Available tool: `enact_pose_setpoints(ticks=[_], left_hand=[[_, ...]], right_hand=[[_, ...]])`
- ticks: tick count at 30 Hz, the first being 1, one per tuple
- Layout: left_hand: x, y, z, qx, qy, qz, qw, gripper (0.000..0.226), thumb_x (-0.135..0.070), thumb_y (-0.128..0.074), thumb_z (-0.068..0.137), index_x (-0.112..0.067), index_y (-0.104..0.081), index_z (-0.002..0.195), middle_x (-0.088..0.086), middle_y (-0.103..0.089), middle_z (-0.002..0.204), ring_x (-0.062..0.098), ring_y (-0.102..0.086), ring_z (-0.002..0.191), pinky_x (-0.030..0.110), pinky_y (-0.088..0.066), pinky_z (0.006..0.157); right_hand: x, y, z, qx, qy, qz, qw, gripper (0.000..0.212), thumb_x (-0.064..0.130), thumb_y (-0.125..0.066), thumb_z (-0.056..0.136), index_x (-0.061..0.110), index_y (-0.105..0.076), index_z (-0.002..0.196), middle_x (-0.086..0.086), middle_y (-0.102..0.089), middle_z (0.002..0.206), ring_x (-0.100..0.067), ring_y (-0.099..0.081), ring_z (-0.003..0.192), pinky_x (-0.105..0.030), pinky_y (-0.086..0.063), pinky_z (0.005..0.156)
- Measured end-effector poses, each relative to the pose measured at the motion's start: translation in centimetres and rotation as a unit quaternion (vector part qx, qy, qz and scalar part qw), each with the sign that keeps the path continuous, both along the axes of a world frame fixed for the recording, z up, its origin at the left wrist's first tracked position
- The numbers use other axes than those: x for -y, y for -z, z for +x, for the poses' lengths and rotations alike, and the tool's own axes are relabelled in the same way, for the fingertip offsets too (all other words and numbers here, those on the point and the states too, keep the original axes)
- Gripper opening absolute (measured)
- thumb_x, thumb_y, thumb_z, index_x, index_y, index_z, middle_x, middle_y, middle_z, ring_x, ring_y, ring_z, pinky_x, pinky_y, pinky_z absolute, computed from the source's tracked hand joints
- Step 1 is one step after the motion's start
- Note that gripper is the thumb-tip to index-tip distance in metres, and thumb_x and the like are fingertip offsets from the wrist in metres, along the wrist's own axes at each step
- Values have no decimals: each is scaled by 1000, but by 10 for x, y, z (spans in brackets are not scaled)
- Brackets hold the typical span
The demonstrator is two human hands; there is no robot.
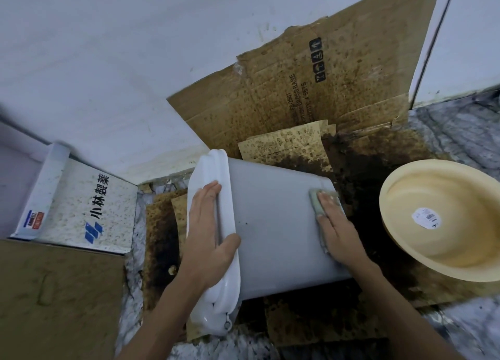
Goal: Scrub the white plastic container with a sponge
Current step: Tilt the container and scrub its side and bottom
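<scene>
The white plastic container (273,224) lies on its side on stained cardboard, its rim to the left and its base to the right. My left hand (208,232) rests flat over the rim, fingers straight, thumb against the side wall. A pale green sponge (318,202) sits on the container's side near the base. My right hand (338,227) presses flat on the sponge with straight fingers, covering most of it.
A cream plastic basin (443,219) with a sticker stands at the right. Dirty, spotted cardboard sheets (311,89) cover the floor and lean on the white wall. A white printed box (89,205) lies at the left, brown cardboard (54,300) below it.
</scene>
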State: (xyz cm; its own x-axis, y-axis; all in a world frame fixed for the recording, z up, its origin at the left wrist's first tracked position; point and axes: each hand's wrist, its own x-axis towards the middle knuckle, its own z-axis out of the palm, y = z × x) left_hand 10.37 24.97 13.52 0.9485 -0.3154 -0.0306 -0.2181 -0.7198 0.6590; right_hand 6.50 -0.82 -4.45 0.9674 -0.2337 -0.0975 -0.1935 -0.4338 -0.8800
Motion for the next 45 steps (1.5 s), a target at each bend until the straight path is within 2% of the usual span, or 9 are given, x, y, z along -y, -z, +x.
enact_pose_setpoints(ticks=[4, 7, 12, 16, 20, 24, 30, 38, 45], left_hand=[[-1, 1, -2, -7, -8, 6, 1000, 96, -54, -43, 74, -17, -21, 159, -7, -17, 166, 16, -7, 157, 48, -14, 127], [-1, 1, -3, -8, -18, 8, 1000, 96, -54, -43, 74, -18, -20, 160, -6, -16, 167, 16, -5, 158, 50, -13, 127], [7, 0, -4, -8, -12, 13, 1000, 91, -35, -56, 77, -17, -21, 160, -5, -18, 167, 19, -7, 158, 52, -16, 126], [9, -3, -5, -8, -16, 15, 1000, 90, -40, -54, 78, -15, -23, 159, -3, -19, 167, 20, -10, 157, 52, -17, 126], [7, -2, -8, 5, -10, 15, 1000, 83, -25, -55, 81, -13, -26, 158, -4, -21, 164, 22, -13, 157, 55, -18, 125], [8, -4, -9, 7, -3, 2, 1000, 83, -32, -50, 81, -9, -27, 157, -1, -23, 163, 23, -15, 156, 55, -16, 125], [1, -2, -10, -8, -19, 11, 1000, 83, -22, -50, 80, -9, -24, 158, 4, -21, 166, 23, -10, 157, 54, -14, 126], [-1, 0, -12, -5, -35, 1, 999, 80, -19, -48, 80, -8, -28, 156, 5, -24, 165, 23, -15, 156, 51, -17, 126], [0, 0, -11, -16, -32, -2, 999, 83, -20, -49, 78, -10, -25, 157, 3, -22, 165, 24, -13, 156, 54, -17, 125]], right_hand=[[7, 0, 34, -54, 78, 28, 995, 49, 26, -37, 107, 16, -32, 155, -5, -32, 161, -24, -27, 149, -30, -14, 119], [-10, -8, 54, -34, 75, 22, 996, 49, 22, -36, 107, 8, -32, 153, -10, -32, 161, -22, -26, 149, -26, -10, 118], [-52, -47, 53, 27, 28, 40, 998, 48, 23, -41, 105, 16, -37, 152, 1, -34, 160, -15, -26, 148, -23, -13, 118], [-89, -93, 33, 104, -50, 76, 990, 47, 27, -39, 103, 20, -43, 149, 10, -36, 156, 4, -25, 143, -11, -12, 117], [-114, -106, -11, 157, -111, 52, 980, 45, 24, -38, 103, 22, -44, 148, 10, -40, 156, -1, -28, 147, -21, -18, 121], [-106, -89, -46, 160, -82, 5, 984, 45, 23, -37, 103, 24, -45, 148, 12, -43, 154, -3, -33, 145, -24, -23, 121], [-97, -78, -11, -23, 18, -10, 1000, 50, 21, -34, 106, 15, -25, 156, 4, -20, 163, -15, -15, 153, -30, -8, 125], [-156, -113, -42, 99, -84, -25, 991, 51, 29, -27, 105, 21, -26, 155, 9, -20, 163, -4, -13, 152, -37, -17, 124], [-126, -76, -79, 161, -49, -46, 985, 48, 21, -37, 99, 15, -47, 146, 1, -45, 153, -13, -37, 145, -45, -36, 115]])
